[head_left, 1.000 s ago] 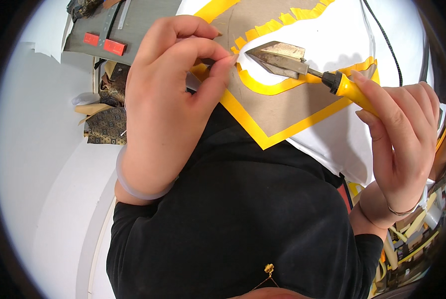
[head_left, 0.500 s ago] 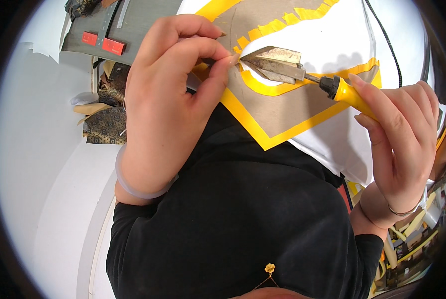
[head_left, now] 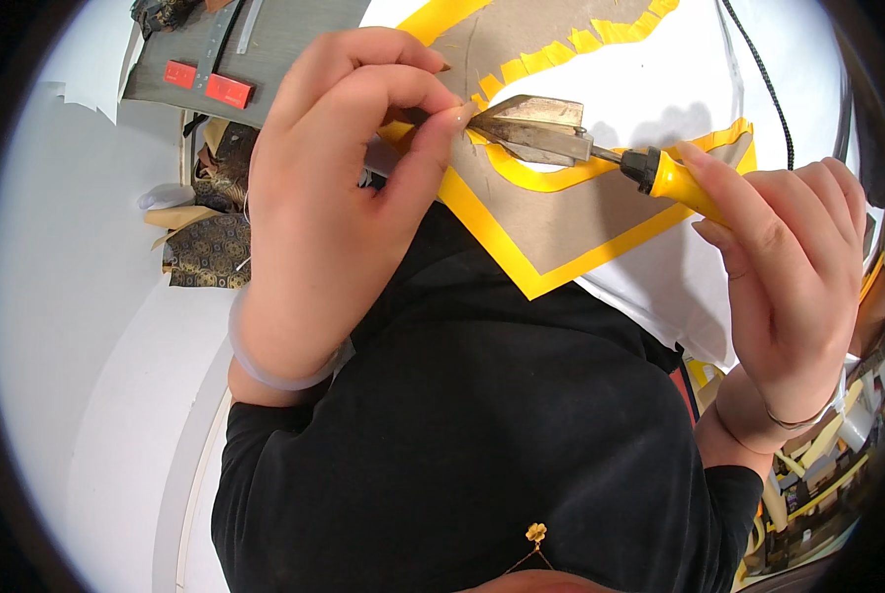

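Note:
My right hand (head_left: 789,247) grips the yellow handle of a small craft iron (head_left: 531,128) with a pointed, arrow-shaped metal head. Its tip meets the inner end of a curved cut-out in a beige panel (head_left: 601,227). Yellow fabric edging (head_left: 541,178) runs along that curve and the panel's outer sides, with snipped tabs on the far curve. My left hand (head_left: 344,148) is closed in a pinch of thumb and forefinger on the edging, right beside the iron's tip. The fingertips hide the exact bit they hold.
A white work surface (head_left: 650,74) lies under the panel, and a dark braided cord (head_left: 769,79) crosses it at the far right. On a grey board (head_left: 294,59) at the far left rests a ruler with red pieces (head_left: 227,92). Patterned fabric scraps (head_left: 208,247) lie below it.
My right hand has slid the iron slightly left, bringing its tip against my left fingertips. The panel has shifted a little to the right. My left hand stays pinched.

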### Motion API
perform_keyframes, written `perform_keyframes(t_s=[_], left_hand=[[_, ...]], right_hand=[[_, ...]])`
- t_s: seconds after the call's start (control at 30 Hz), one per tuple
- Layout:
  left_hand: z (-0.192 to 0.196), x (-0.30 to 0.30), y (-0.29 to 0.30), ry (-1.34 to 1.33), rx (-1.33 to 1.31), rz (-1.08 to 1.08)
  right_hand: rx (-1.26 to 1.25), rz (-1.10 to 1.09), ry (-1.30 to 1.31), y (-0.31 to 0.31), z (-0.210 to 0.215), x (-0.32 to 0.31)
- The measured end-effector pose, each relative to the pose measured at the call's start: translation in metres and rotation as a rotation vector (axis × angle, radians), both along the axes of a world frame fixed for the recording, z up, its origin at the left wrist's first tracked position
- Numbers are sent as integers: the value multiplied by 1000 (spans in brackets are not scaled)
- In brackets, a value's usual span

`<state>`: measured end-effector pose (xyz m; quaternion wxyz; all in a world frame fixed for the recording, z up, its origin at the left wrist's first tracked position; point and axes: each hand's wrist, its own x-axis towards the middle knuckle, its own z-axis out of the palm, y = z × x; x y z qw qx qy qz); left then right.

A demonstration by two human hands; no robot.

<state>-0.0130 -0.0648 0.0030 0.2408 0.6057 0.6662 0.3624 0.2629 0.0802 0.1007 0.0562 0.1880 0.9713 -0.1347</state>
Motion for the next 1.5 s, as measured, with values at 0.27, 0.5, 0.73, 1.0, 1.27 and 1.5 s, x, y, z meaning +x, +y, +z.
perform_keyframes(t_s=[0.27, 0.5, 0.73, 1.0, 1.27, 1.5], left_hand=[[-4, -8, -4, -78, 31, -7], [-2, -3, -11, -41, 51, -4], [-3, -4, -11, 205, 102, -125], [4, -19, 0, 475, 215, -329], [2, -24, 5, 594, 298, -427], [2, -30, 3, 578, 295, -468]], right_hand=[[31, 11, 7, 3, -3, -8], [83, 9, 27, 11, -2, -7], [52, -40, 32, 6, -1, 6], [33, -41, 49, 3, -3, 12], [19, -65, 67, 0, -5, 16], [-19, -44, 41, 5, 0, 14]])
